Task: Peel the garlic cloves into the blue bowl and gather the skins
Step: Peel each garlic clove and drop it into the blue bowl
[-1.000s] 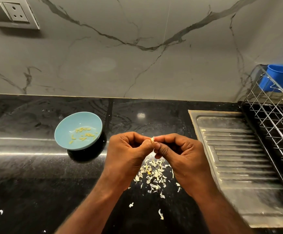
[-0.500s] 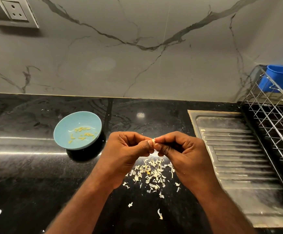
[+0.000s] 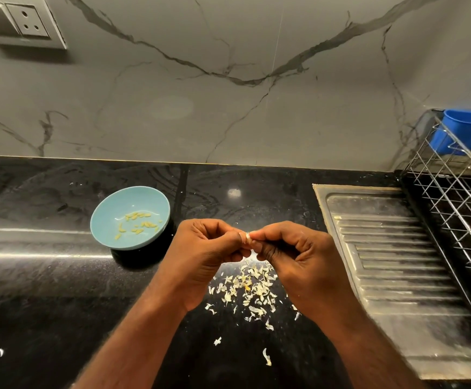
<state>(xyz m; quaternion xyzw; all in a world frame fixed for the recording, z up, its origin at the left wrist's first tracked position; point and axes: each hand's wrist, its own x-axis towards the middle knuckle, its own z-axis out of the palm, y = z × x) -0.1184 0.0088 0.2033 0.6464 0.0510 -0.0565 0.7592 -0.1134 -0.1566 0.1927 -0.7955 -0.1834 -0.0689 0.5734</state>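
Above the glossy black stone counter (image 3: 46,290), the left hand (image 3: 209,254) and right hand (image 3: 293,256) meet fingertip to fingertip. Both pinch one small pale garlic clove (image 3: 248,237) between curled fingers and thumbs. Directly below that pinch lies a scattered heap of papery white garlic skins (image 3: 248,287). Left of the pinch, well apart, the shallow round light-blue bowl (image 3: 108,234) holds small yellowish peeled cloves (image 3: 139,223).

Grey marble wall (image 3: 228,113), dark veins crossing it; switch-and-socket plate (image 3: 22,23) upper left. Glossy black countertop (image 3: 46,304) below, streaked with a pale band of reflected light. Ribbed steel drainboard (image 3: 397,265) set in at right, wire dish rack (image 3: 453,203) beyond it holding a blue tub (image 3: 470,127)
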